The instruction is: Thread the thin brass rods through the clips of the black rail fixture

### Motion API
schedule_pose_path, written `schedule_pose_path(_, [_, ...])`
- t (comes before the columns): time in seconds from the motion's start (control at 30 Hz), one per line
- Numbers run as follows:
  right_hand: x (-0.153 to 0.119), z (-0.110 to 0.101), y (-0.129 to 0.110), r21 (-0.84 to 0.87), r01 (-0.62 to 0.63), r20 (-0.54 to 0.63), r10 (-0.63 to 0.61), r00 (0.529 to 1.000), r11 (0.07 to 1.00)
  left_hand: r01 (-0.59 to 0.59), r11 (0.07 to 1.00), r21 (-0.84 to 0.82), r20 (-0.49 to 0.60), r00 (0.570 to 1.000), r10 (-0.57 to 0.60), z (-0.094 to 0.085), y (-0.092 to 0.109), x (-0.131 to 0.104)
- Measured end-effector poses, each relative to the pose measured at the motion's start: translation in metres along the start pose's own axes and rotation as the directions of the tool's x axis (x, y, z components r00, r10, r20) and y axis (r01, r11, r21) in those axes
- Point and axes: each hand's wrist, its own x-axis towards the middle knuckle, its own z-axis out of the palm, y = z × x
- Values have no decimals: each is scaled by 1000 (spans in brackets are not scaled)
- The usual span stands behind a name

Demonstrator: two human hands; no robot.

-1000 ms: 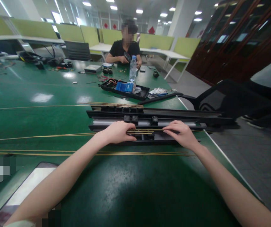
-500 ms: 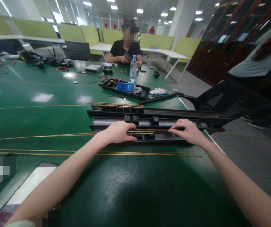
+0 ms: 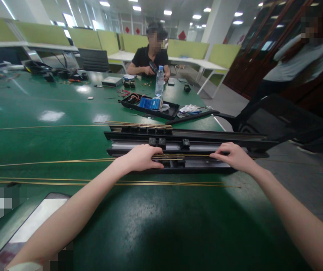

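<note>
My right hand [image 3: 232, 156] pinches the end of a thin brass-coloured rod [image 3: 198, 155] between thumb and fingertips. The rod runs level over the front black channel rail [image 3: 203, 164]. Curled over the left part of that rail is my left hand [image 3: 139, 158]. Its thumb and fingers close around a small black block [image 3: 166, 163], mostly covered by the hand, with several rods passing through there. To its right, another black block [image 3: 180, 162] sits in the same rail. Nearer to me, several long loose rods [image 3: 178, 184] lie on the green table.
Behind the front rail lie further black rails [image 3: 220, 134], with blocks and rods. A black tray [image 3: 172, 109] holds a blue finned part, near a water bottle [image 3: 159, 82]. A phone-like device [image 3: 34, 222] lies at lower left. A person [image 3: 151, 56] sits opposite; another stands at right.
My right hand has moved to the right with the rod's end, and more of the rod shows beyond the blocks. My left hand stays in place. The person at right has shifted.
</note>
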Motion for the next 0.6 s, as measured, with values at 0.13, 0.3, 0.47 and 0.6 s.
schedule_pose_path(0.13, [-4,-2,8,-23,-42,-4,42,999,999,-1,1000,1,1,1000,1,0,0,0])
schedule_pose_path(0.3, [-11,-5,21,-16,-80,12,80,997,997,6,1000,-4,6,1000,-6,0,-1,0])
schedule_pose_path(0.47, [-19,-12,31,-10,-169,24,169,985,986,4,1000,1,6,1000,-4,2,-1,1])
schedule_pose_path(0.6, [-23,-15,35,-8,-216,35,216,976,976,-2,1000,8,-1,1000,2,2,-1,2])
